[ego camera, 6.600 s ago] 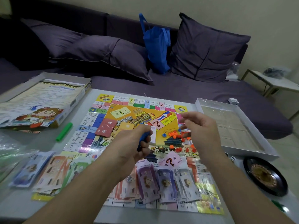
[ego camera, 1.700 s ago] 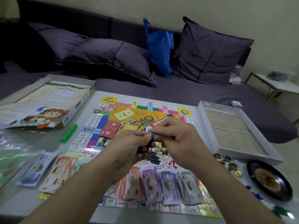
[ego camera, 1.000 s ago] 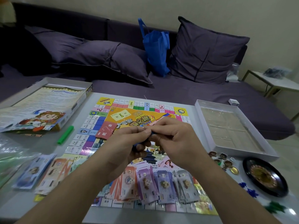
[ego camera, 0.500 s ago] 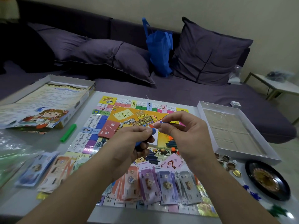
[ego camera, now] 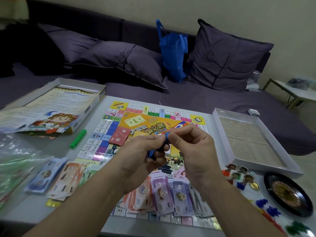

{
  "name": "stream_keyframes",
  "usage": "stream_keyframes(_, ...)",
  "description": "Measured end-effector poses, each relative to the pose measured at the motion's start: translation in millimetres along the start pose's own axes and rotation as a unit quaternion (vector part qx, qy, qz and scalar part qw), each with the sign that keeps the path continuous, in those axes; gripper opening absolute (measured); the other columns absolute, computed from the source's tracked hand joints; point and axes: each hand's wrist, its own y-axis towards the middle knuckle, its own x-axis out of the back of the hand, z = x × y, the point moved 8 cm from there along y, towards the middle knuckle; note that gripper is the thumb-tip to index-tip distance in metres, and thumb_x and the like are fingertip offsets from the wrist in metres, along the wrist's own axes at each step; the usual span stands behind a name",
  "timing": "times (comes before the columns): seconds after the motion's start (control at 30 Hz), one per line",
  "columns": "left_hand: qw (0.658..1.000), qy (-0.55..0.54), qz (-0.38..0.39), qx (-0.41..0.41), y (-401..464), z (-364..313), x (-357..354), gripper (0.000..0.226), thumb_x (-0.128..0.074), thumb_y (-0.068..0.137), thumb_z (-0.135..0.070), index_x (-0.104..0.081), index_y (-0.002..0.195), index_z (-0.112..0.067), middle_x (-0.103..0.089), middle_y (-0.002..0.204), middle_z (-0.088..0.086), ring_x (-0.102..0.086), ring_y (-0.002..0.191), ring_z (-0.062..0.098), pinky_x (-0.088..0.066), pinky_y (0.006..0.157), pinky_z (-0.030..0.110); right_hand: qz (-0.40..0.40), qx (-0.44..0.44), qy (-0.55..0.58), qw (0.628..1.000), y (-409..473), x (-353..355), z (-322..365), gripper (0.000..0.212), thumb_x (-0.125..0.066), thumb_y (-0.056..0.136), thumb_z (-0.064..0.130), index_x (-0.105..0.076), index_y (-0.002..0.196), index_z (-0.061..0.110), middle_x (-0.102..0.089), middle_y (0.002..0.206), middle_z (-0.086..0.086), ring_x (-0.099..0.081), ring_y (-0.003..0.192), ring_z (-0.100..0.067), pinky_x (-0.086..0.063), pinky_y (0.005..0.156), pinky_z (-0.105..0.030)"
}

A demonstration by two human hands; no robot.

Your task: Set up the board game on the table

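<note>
Two hands, left hand (ego camera: pixel 145 156) and right hand (ego camera: pixel 193 151), around one blue piece (ego camera: pixel 167 135).

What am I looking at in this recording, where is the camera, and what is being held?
There is no machine here. A person wears one wide-angle camera on the head, so the view looks forward and down along both forearms. The left hand and right hand meet above a colourful game board lying on a table. Together they pinch a small blue piece, and the left hand's grip also holds more blue pieces lower down. Paper play money is fanned over the near edge of the board. At the left lie the box lid and a green stick; at the right, the white box tray, character pawns and a small roulette wheel. Behind is a purple sofa.
</note>
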Motion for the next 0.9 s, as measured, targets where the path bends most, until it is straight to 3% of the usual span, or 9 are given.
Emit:
stream_keyframes(0.1, 1.0, 0.005, -0.016, 0.0, -1, 2, 4, 0.023, -0.059, 0.102, -0.014, -0.072, 0.11, 0.003, -0.057, 0.08, 0.008, -0.041, 0.062, 0.013, -0.041, 0.064, 0.028, -0.005, 0.042, -0.04, 0.998, -3, -2, 8, 0.013, -0.077, 0.087, -0.004, -0.075, 0.085, 0.009, -0.078, 0.09, -0.009, -0.076, 0.093, -0.025, -0.061, 0.084, -0.031)
stream_keyframes(0.23, 0.998, 0.029, -0.058, -0.006, -2, 0, 12, 0.025, -0.058, 0.104, -0.016, -0.071, 0.113, 0.003, -0.061, 0.082, 0.007, -0.048, 0.064, 0.014, -0.051, 0.065, 0.026, 0.027, 0.084, -0.12, 0.989, -8, -10, 13, 0.016, -0.073, 0.094, -0.001, -0.071, 0.092, 0.015, -0.075, 0.095, -0.003, -0.074, 0.095, -0.023, -0.061, 0.084, -0.032)
stream_keyframes(0.37, 0.992, 0.064, -0.108, -0.017, -4, -8, 26, 0.024, -0.057, 0.105, -0.015, -0.072, 0.121, -0.005, -0.073, 0.106, 0.018, -0.074, 0.089, 0.03, -0.064, 0.081, 0.036, 0.073, 0.128, -0.301, 0.942, -12, -27, 12, 0.027, -0.077, 0.092, 0.012, -0.062, 0.107, 0.028, -0.064, 0.11, 0.021, -0.065, 0.107, -0.006, -0.057, 0.089, -0.022)
stream_keyframes(0.47, 0.983, 0.111, -0.14, -0.034, -6, -18, 39, 0.021, -0.054, 0.107, -0.014, -0.073, 0.117, -0.009, -0.079, 0.096, 0.011, -0.077, 0.081, 0.023, -0.062, 0.071, 0.032, 0.11, 0.184, -0.407, 0.888, -15, -49, 11, 0.048, -0.081, 0.087, 0.028, -0.054, 0.127, 0.027, -0.052, 0.122, 0.015, -0.051, 0.116, -0.002, -0.044, 0.092, -0.011)
stream_keyframes(0.57, 0.975, 0.136, -0.171, -0.041, -12, -23, 53, 0.019, -0.056, 0.107, -0.014, -0.073, 0.114, -0.012, -0.08, 0.097, 0.01, -0.079, 0.083, 0.025, -0.06, 0.065, 0.031, 0.147, 0.172, -0.434, 0.872, -14, -74, -1, 0.065, -0.081, 0.083, 0.03, -0.045, 0.138, 0.024, -0.043, 0.129, 0.012, -0.045, 0.116, 0.002, -0.038, 0.093, -0.004)
stream_keyframes(0.63, 0.968, 0.151, -0.192, -0.05, -16, -26, 62, 0.017, -0.058, 0.107, -0.015, -0.073, 0.115, -0.014, -0.081, 0.097, 0.006, -0.08, 0.082, 0.025, -0.06, 0.067, 0.034, 0.152, 0.167, -0.43, 0.874, -12, -89, -6, 0.059, -0.081, 0.082, 0.022, -0.048, 0.131, 0.023, -0.041, 0.127, 0.011, -0.045, 0.115, 0.006, -0.04, 0.089, -0.002)
stream_keyframes(0.7, 0.965, 0.154, -0.206, -0.056, -21, -32, 71, 0.016, -0.058, 0.106, -0.015, -0.072, 0.114, -0.013, -0.081, 0.094, 0.004, -0.08, 0.08, 0.025, -0.06, 0.069, 0.036, 0.161, 0.144, -0.408, 0.887, -8, -102, -13, 0.055, -0.082, 0.081, 0.016, -0.049, 0.124, 0.027, -0.041, 0.124, 0.013, -0.047, 0.114, 0.009, -0.047, 0.085, -0.006)
stream_keyframes(0.77, 0.962, 0.155, -0.218, -0.061, -29, -40, 80, 0.017, -0.057, 0.106, -0.013, -0.073, 0.112, -0.011, -0.081, 0.091, 0.004, -0.08, 0.076, 0.022, -0.06, 0.067, 0.035, 0.173, 0.131, -0.392, 0.894, -5, -117, -21, 0.055, -0.082, 0.08, 0.017, -0.051, 0.123, 0.029, -0.043, 0.124, 0.016, -0.053, 0.112, 0.0, -0.056, 0.084, -0.02)
stream_keyframes(0.9, 0.944, 0.179, -0.277, -0.012, -36, -52, 104, 0.016, -0.058, 0.104, -0.014, -0.072, 0.102, -0.007, -0.078, 0.089, 0.01, -0.073, 0.058, 0.013, -0.053, 0.048, 0.022, 0.157, 0.118, -0.402, 0.894, 3, -141, -31, 0.052, -0.083, 0.078, 0.021, -0.052, 0.119, 0.031, -0.052, 0.117, 0.014, -0.055, 0.108, -0.007, -0.053, 0.086, -0.027)
